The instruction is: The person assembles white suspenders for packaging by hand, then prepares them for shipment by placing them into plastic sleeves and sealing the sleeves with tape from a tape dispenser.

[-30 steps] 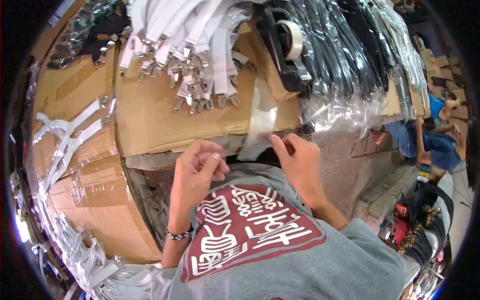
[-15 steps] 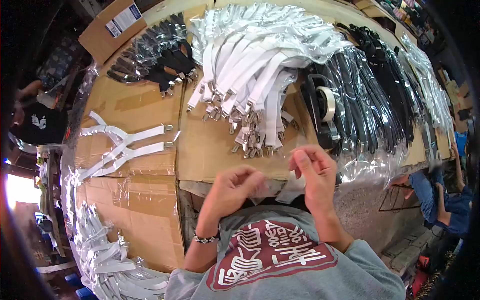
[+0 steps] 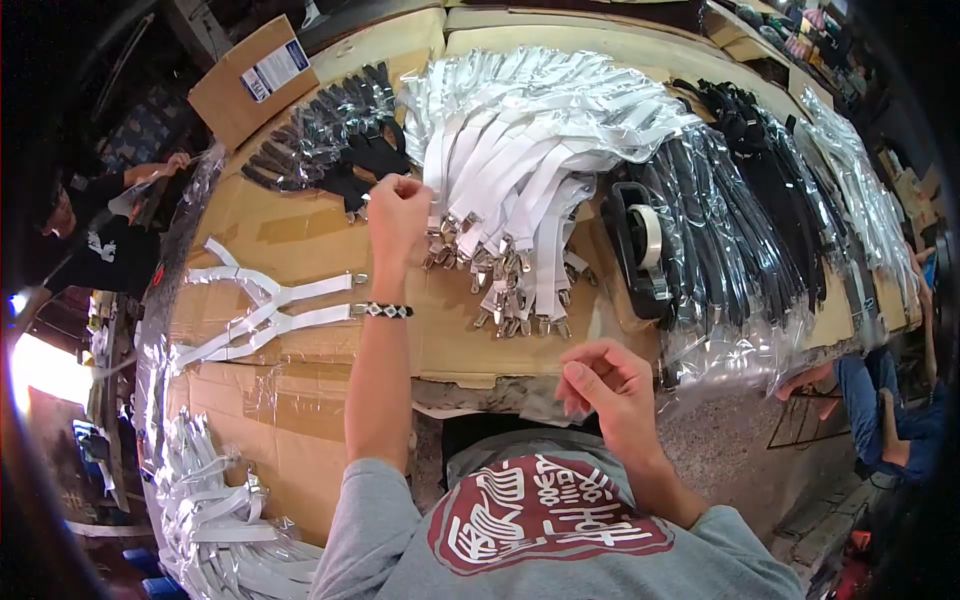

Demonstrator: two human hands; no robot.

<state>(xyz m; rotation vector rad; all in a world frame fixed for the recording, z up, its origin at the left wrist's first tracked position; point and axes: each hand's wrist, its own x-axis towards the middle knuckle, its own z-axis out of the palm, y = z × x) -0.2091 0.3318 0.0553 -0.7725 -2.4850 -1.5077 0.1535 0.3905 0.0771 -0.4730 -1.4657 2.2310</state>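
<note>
My left hand (image 3: 398,222) is over the table with fingers curled closed, at the left edge of the pile of white suspenders (image 3: 520,170). What those fingers hold, if anything, is hidden. Near the front edge, in front of my shirt, my right hand (image 3: 612,392) has its fingers bent together on a thin piece of clear plastic (image 3: 548,408), hard to make out. The white straps end in metal clips that point towards me. Left of my forearm, one unwrapped pair of white suspenders (image 3: 275,300) lies spread on the cardboard.
Black suspenders in plastic (image 3: 735,210) lie on the right beside a tape dispenser (image 3: 640,250). More black ones (image 3: 335,120) sit at back left, near a cardboard box (image 3: 250,80). White straps (image 3: 215,510) are heaped at front left. A person (image 3: 95,220) is at the left.
My left hand has moved away from my right hand, forward and left to the white pile. My right hand has dropped slightly. The view has shifted a little.
</note>
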